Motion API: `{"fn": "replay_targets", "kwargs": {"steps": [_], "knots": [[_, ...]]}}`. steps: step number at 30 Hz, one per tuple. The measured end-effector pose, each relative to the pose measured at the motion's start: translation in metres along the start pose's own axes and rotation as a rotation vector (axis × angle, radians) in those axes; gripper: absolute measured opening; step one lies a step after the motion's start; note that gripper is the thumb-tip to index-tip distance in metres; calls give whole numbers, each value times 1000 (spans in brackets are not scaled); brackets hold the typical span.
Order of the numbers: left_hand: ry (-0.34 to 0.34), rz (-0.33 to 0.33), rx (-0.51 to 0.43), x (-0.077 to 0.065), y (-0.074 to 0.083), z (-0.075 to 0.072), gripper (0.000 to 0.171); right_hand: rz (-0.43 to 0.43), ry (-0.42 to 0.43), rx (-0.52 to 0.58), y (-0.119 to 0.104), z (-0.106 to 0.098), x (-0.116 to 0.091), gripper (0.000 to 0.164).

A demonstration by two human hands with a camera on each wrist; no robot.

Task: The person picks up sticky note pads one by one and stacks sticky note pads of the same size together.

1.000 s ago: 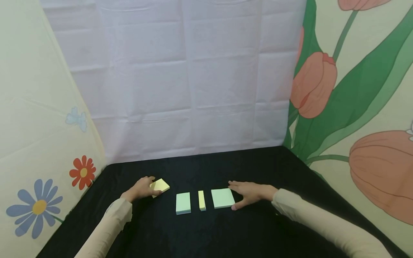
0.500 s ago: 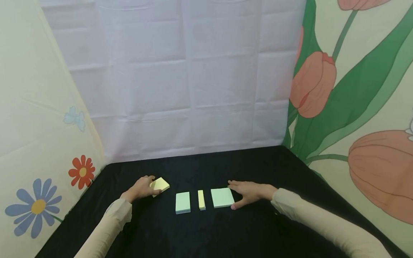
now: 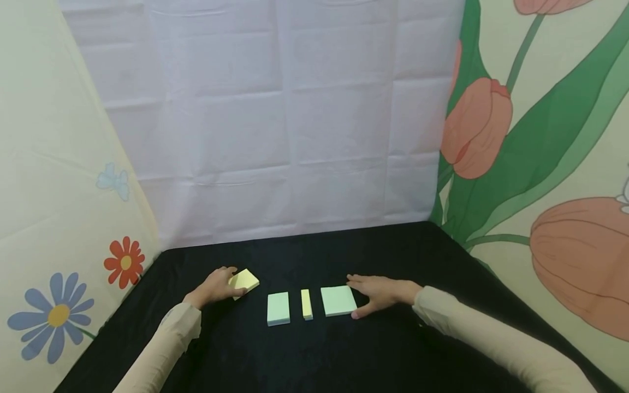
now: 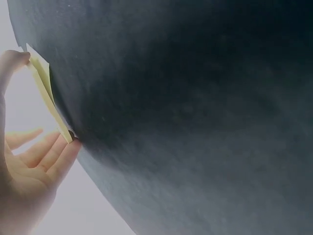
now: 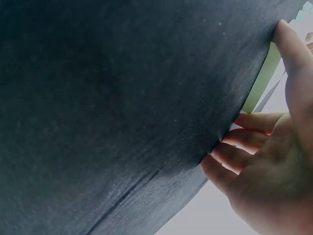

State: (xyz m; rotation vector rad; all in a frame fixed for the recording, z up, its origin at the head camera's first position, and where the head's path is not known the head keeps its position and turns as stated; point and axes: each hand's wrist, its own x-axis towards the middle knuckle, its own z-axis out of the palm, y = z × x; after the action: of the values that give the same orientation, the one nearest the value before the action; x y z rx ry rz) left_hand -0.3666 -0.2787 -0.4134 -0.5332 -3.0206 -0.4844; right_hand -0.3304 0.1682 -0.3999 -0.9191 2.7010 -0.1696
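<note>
My left hand holds a yellow sticky note pad by its edges, thumb on the near side and fingertips on the far side. The left wrist view shows this yellow pad edge-on between thumb and fingers. My right hand spans the right edge of a wide pale green sticky note pad, thumb at the near corner and forefinger at the far one. In the right wrist view the green pad's edge shows between thumb and forefinger, and the other fingertips meet the black cloth.
Between the hands lie a smaller pale green sticky note pad with a bluish lower layer and a narrow yellow pad. Black cloth covers the table. A white sheet hangs behind, with flower-printed cloths at the sides.
Almost nothing differs. The yellow pad in my left hand has shifted very slightly to the right; my right hand keeps its place at the green pad.
</note>
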Motion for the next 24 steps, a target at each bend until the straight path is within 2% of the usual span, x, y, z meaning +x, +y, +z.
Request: {"fn": "replay_targets", "kwargs": {"steps": [9,16,24], "knots": [[-1,20,-5,4,6,0,78,-6,-3,7,0,0,0,90],[-6,-14,-25,6,8,3,82,-5,-3,6,-1,0,-1,89],[8,-5,-50,6,10,3,84,5,0,5,-1,1,-1,89]]}}
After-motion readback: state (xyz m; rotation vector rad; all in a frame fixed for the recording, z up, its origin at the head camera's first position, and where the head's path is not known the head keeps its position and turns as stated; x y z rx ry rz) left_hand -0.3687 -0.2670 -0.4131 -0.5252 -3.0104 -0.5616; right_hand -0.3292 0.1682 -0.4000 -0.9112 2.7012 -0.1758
